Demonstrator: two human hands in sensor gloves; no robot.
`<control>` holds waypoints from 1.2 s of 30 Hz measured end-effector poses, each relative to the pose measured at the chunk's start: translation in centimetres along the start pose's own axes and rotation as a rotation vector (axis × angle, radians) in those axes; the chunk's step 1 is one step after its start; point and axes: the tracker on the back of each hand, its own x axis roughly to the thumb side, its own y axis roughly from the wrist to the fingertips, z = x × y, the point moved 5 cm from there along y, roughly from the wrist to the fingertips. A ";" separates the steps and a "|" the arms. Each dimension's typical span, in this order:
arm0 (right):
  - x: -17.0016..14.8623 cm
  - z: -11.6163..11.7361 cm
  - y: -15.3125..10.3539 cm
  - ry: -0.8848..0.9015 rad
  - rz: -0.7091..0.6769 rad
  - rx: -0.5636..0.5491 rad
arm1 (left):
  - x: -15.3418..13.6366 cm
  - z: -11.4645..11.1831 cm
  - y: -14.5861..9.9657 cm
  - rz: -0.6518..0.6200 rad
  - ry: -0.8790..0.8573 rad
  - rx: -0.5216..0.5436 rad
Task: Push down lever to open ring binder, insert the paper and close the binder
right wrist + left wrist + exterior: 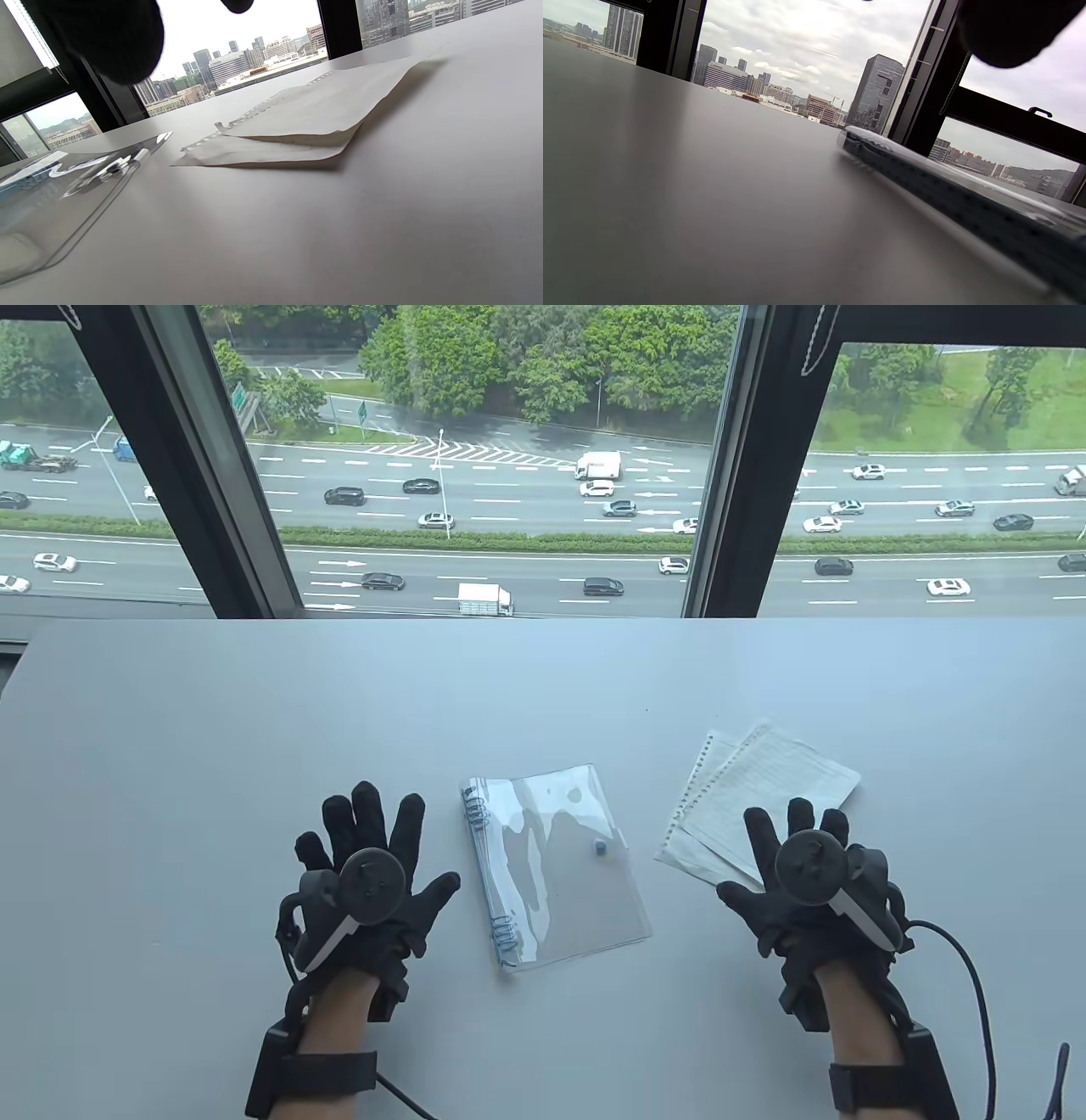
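— Both hands sit nearest the tabletop's near edge in the table view. What are they doing?
— Left hand (373, 869) lies flat with fingers spread wide, holding nothing, well left of the binder (556, 865). Right hand (802, 874) is also spread and holds nothing; its fingers overlap the near corner of the loose paper (764, 806), though I cannot tell if they press it.
— And the binder?
— Closed under its clear cover, mid-table, rings (488, 869) along its left side. No lever shows.
— Left wrist view?
— Only the binder's spine (950, 190), lying flat on the tabletop (691, 190), and one dark fingertip (1005, 29) above.
— Right wrist view?
— Punched sheets (305, 123) apart from the clear cover (63, 190).
— So progress?
— I'd judge none: opening, inserting and closing all remain.
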 end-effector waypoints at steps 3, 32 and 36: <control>0.3 -0.1 -0.2 0.010 -0.007 0.002 | 0.3 -0.3 0.2 -0.010 0.016 -0.006; 1.1 0.7 0.0 -0.009 -0.021 0.028 | 4.4 -3.0 4.3 0.250 0.156 -0.111; 1.4 0.6 -0.1 -0.002 -0.028 0.019 | 4.4 -3.6 4.8 0.263 0.167 -0.123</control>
